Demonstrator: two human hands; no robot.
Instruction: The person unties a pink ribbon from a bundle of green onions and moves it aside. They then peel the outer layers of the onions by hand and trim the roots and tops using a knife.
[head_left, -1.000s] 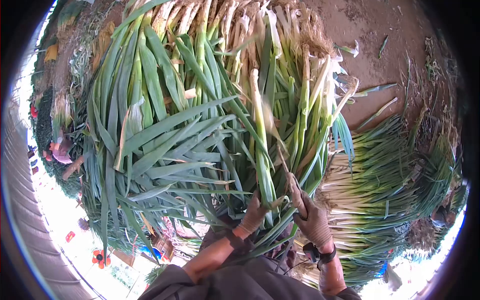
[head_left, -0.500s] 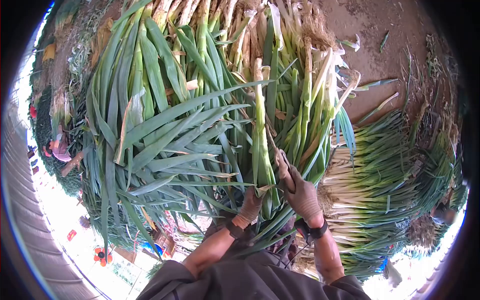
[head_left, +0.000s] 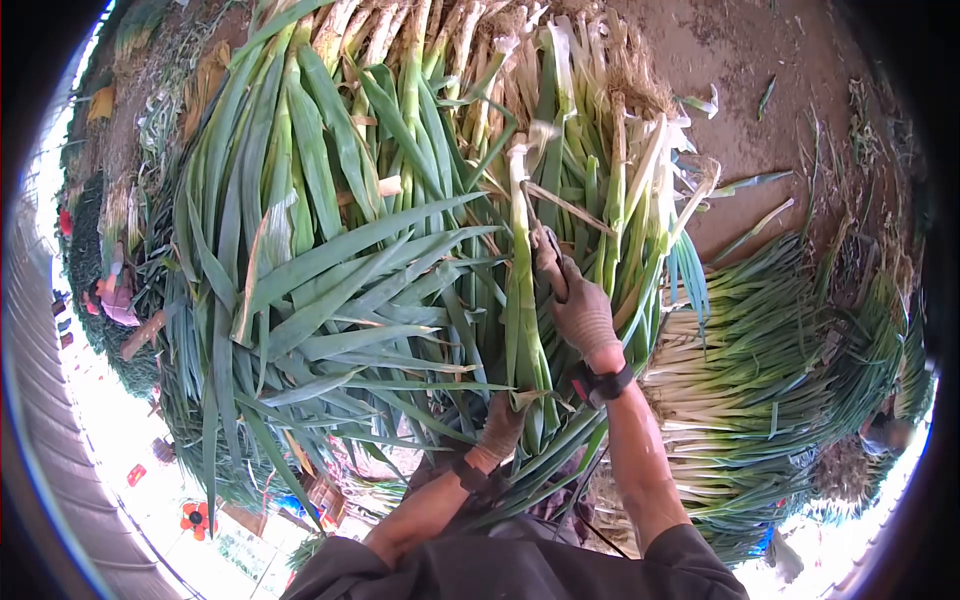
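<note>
Gloved and closed, my left hand [head_left: 503,428] grips the lower leafy part of a large green onion [head_left: 520,290], which stands with its cut-looking pale end pointing away from me. My right hand [head_left: 582,312], also gloved, is wrapped round a small knife [head_left: 531,208]; its thin dark blade lies against or just beside the stalk's upper part. Whether the blade touches is hard to tell. A loose strip of dry leaf [head_left: 570,208] sticks out right of the stalk. A blurred pale bit [head_left: 543,130] is near its tip.
A big heap of untrimmed green onions [head_left: 300,160] lies in front and left, with leaves towards me. Cleaned white-stemmed green onions [head_left: 720,390] are stacked on the right. Bare brown ground [head_left: 750,120] with scraps is at the upper right. Another person's hand [head_left: 118,262] shows far left.
My right hand has moved up and away from me along the stalk with the knife. My left hand has shifted slightly towards me. A leaf near the stalk's top has moved.
</note>
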